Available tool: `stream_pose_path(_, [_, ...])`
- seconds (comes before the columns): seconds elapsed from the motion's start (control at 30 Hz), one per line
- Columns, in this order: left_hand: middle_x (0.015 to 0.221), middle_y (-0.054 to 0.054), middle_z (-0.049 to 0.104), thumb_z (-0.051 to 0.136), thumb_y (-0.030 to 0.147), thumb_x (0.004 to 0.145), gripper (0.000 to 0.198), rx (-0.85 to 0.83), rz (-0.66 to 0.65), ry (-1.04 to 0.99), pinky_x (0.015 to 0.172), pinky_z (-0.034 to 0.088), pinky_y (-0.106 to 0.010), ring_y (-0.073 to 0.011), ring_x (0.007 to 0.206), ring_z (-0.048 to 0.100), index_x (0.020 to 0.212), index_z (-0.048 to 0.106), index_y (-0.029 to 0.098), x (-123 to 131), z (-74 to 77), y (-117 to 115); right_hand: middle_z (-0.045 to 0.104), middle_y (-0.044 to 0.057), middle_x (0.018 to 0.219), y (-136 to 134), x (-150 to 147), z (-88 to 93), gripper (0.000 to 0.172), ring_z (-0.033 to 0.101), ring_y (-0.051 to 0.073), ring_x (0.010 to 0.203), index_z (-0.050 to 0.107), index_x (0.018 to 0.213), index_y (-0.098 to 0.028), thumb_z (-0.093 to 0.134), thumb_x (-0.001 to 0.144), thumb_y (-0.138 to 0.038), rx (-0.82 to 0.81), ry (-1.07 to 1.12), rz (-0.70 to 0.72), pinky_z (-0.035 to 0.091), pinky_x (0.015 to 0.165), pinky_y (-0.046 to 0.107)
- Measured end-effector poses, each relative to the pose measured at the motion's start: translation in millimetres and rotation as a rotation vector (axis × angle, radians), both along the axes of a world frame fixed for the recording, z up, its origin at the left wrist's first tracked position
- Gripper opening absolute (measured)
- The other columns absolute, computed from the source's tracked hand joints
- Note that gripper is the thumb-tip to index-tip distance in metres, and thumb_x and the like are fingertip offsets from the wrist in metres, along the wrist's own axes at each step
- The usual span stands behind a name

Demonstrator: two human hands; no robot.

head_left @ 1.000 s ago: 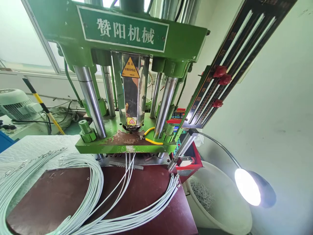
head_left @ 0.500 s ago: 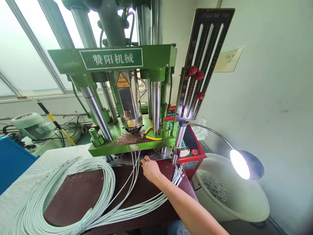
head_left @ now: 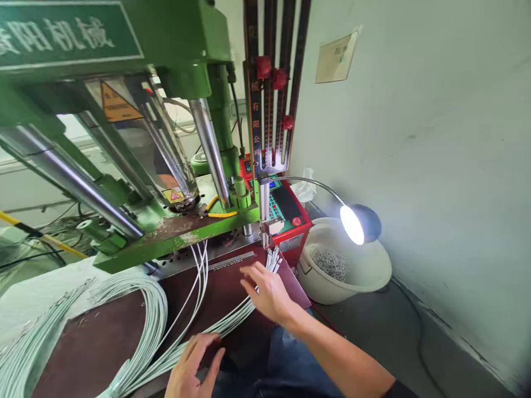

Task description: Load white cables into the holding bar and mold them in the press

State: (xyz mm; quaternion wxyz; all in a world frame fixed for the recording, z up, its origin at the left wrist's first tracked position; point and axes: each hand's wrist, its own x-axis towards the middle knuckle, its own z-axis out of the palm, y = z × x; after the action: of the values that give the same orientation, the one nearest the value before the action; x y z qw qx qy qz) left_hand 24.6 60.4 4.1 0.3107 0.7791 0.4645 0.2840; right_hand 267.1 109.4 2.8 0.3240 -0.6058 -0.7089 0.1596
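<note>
My right hand (head_left: 267, 288) hovers over the brown board, fingers slightly bent and apart, with nothing visible in it. It is nearest to the metal-tipped ends of a bunch of pale cables (head_left: 236, 319). At the lower edge, my left hand (head_left: 191, 366) has its thumb and fingers apart beside the same cables, and whether it touches them I cannot tell. A flat metal strip (head_left: 232, 261) with small notches lies on the board by the green press (head_left: 178, 237). A few cables (head_left: 202, 276) run up under the press plate, their upper ends hidden.
Coiled cables (head_left: 155, 309) lie at the left. Yellow-handled pliers (head_left: 222, 214) rest on the press plate. Right of the press stand a red control box (head_left: 290, 235), a lit gooseneck lamp (head_left: 352, 225) and a white tub (head_left: 344, 290) holding thin pale pieces.
My right hand has moved away from under the press plate toward the cable ends at the right. My left hand has come into view. The view has turned right; the metal strip now shows on the board.
</note>
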Motion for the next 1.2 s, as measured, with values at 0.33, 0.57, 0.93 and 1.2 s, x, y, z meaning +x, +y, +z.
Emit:
stream_pose_path(0.33, [0.068,0.000,0.059,0.058,0.042,0.078,0.022,-0.208,-0.046,0.405,0.070,0.049,-0.031,-0.0198,0.068,0.060,0.076,0.067,0.023,35.3,14.1,50.4,0.065,0.002,0.082,-74.4,3.4,-23.7,0.014,0.060,0.013,0.069,0.064,0.098,-0.019,0.051,0.092,-0.022,-0.013,0.229,0.102,0.044,0.062,0.022])
stream_pose_path(0.57, [0.061,0.001,0.061,0.065,0.066,0.069,0.046,-0.617,0.014,0.099,0.059,0.043,-0.026,-0.0150,0.057,0.051,0.075,0.069,0.020,38.9,53.0,62.1,0.068,0.004,0.093,-70.8,5.1,-18.9,0.016,0.064,0.016,0.082,0.064,0.096,-0.019,0.049,0.092,-0.024,-0.102,0.267,0.174,0.046,0.072,0.024])
stream_pose_path(0.93, [0.057,0.000,0.059,0.063,0.069,0.071,0.052,-0.681,0.034,0.025,0.046,0.034,-0.021,-0.0101,0.049,0.042,0.062,0.065,0.017,35.7,68.4,56.5,0.070,0.003,0.091,-61.3,-12.2,3.3,0.026,0.063,0.016,0.081,0.065,0.106,-0.020,0.061,0.086,-0.036,-0.288,0.460,0.438,0.046,0.072,0.023])
stream_pose_path(1.2, [0.053,0.001,0.051,0.058,0.067,0.076,0.053,-0.697,-0.069,0.074,0.052,0.034,-0.023,-0.0119,0.053,0.041,0.055,0.062,0.018,19.2,76.6,41.7,0.067,0.004,0.090,-32.3,-9.3,11.3,0.060,0.055,0.009,0.064,0.063,0.111,-0.015,0.072,0.073,-0.061,-0.396,1.482,0.333,0.045,0.056,0.019])
